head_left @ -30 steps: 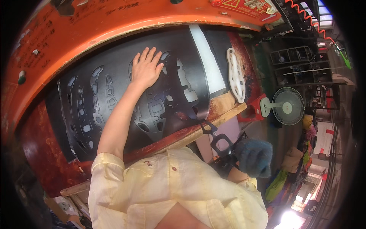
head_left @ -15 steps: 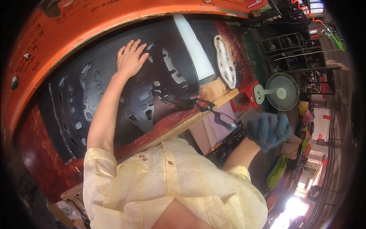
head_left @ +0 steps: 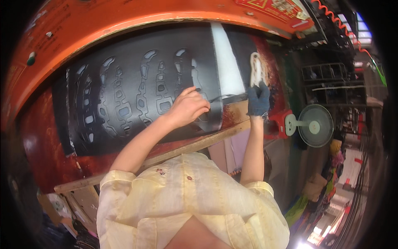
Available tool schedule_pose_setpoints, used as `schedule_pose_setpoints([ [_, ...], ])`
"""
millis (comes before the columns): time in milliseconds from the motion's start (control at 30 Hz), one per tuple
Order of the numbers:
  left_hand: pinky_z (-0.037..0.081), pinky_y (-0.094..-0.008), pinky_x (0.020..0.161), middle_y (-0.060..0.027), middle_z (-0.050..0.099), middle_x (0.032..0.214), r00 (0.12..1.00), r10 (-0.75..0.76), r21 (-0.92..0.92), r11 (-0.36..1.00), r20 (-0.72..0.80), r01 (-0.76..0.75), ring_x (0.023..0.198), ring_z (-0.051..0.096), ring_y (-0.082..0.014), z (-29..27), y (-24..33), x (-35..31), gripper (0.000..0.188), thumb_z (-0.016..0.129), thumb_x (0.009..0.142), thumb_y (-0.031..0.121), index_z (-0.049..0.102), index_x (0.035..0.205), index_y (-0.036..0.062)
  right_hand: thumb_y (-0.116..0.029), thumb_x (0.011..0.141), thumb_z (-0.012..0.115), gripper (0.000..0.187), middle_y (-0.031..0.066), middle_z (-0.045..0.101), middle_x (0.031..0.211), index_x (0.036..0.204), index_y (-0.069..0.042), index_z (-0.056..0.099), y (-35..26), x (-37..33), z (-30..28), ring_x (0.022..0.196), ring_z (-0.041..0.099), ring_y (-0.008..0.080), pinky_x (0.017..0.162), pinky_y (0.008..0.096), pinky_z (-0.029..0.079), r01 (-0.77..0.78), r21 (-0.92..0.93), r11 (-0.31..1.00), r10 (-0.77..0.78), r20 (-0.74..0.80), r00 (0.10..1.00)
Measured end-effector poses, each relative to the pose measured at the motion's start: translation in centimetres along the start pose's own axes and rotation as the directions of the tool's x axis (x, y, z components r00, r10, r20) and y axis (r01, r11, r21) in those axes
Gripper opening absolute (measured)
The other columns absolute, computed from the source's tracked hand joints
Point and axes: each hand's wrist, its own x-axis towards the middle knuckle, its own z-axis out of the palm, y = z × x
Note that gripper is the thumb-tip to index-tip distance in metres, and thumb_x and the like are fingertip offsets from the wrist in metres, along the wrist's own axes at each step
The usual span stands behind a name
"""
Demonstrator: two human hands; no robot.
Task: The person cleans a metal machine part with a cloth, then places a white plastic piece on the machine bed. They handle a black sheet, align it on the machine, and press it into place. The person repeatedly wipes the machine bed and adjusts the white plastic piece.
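Observation:
A black sheet [head_left: 137,79] lies across the table, pierced by several rows of slotted, sole-shaped cuts, with pale material showing through some openings. My left hand [head_left: 188,107], bare, is over the sheet near its right end, fingers curled in; what they pinch, if anything, is hidden. A thin dark strip [head_left: 226,96] runs from beside it to the right. My right hand [head_left: 259,99], in a blue-grey glove, is closed on the near end of a white cutting die [head_left: 257,68], long, narrow and pierced with holes, at the table's right side.
An orange machine beam [head_left: 137,21] spans the far side above the sheet. White material [head_left: 229,62] shows beside the sheet's right end. A wooden rail [head_left: 199,143] edges the table near me. On the right stands a fan [head_left: 315,125] by a red stool [head_left: 285,123].
My left hand has slid right and nearer, from flat on the sheet to curled. My gloved hand has moved up onto the die. The raised, crumpled sheet now lies flatter.

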Motion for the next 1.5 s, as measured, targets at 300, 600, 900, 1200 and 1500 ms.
schedule_pose_setpoints([
  [300, 0.047, -0.0351, 0.076, -0.0060, 0.063, 0.086, 0.901, -0.291, -0.204, 0.951, -0.322, 0.234, 0.086, 0.059, -0.0250, 1.3, 0.8, -0.5, 0.010, 0.067, 0.084, 0.013, 0.064, 0.088, 0.0046, -0.012, 0.081, 0.068, 0.029, 0.0074, 0.066, 0.102, 0.109, -0.003, 0.066, -6.7, -0.7, -0.8, 0.092, 0.060, 0.0172, 0.081, 0.0294, 0.049, -0.087, 0.245, 0.966, -0.141, 0.775, 0.616],
  [600, 0.047, -0.0282, 0.071, -0.0031, 0.065, 0.081, 0.672, -0.625, -0.496, 0.762, -0.397, 0.416, 0.078, 0.060, -0.0149, 3.3, 0.7, 1.1, 0.010, 0.066, 0.087, 0.015, 0.068, 0.091, 0.0055, -0.038, 0.088, 0.055, 0.032, 0.0177, 0.067, 0.092, 0.104, -0.013, 0.067, -8.5, -5.4, 2.1, 0.087, 0.062, 0.0369, 0.075, 0.0459, 0.047, 0.307, 0.099, 0.947, -0.231, 0.872, 0.431],
  [900, 0.046, -0.0231, 0.076, 0.0015, 0.064, 0.089, 0.750, -0.374, -0.195, 0.927, -0.545, 0.321, 0.087, 0.057, -0.0069, 1.7, 1.8, -0.8, 0.013, 0.065, 0.090, 0.013, 0.067, 0.096, 0.0021, -0.027, 0.085, 0.063, 0.030, 0.0171, 0.064, 0.095, 0.107, -0.006, 0.063, -6.8, -5.9, 3.5, 0.087, 0.060, 0.0366, 0.075, 0.0446, 0.047, 0.398, 0.325, 0.858, -0.475, 0.797, 0.372],
  [1200, 0.045, -0.0210, 0.061, 0.0008, 0.062, 0.081, 0.519, -0.854, -0.837, 0.317, -0.046, 0.447, 0.069, 0.056, -0.0045, 1.8, 6.6, -8.3, 0.021, 0.068, 0.090, 0.023, 0.060, 0.089, 0.0041, -0.005, 0.082, 0.062, 0.019, 0.0126, 0.063, 0.102, 0.101, -0.004, 0.064, -3.4, -5.8, 4.1, 0.093, 0.061, 0.0297, 0.076, 0.0368, 0.049, 0.297, 0.491, 0.819, -0.551, 0.817, 0.170],
  [1500, 0.040, -0.0205, 0.050, -0.0009, 0.065, 0.070, 0.549, -0.835, -0.472, 0.478, 0.017, 0.741, 0.060, 0.055, -0.0044, 3.3, 6.3, -7.7, 0.024, 0.066, 0.090, 0.024, 0.060, 0.081, 0.0033, -0.015, 0.084, 0.065, 0.019, 0.0105, 0.065, 0.092, 0.099, -0.003, 0.065, -5.4, -7.2, 3.9, 0.081, 0.061, 0.0234, 0.072, 0.0368, 0.048, -0.035, 0.411, 0.911, -0.385, 0.877, 0.288],
])
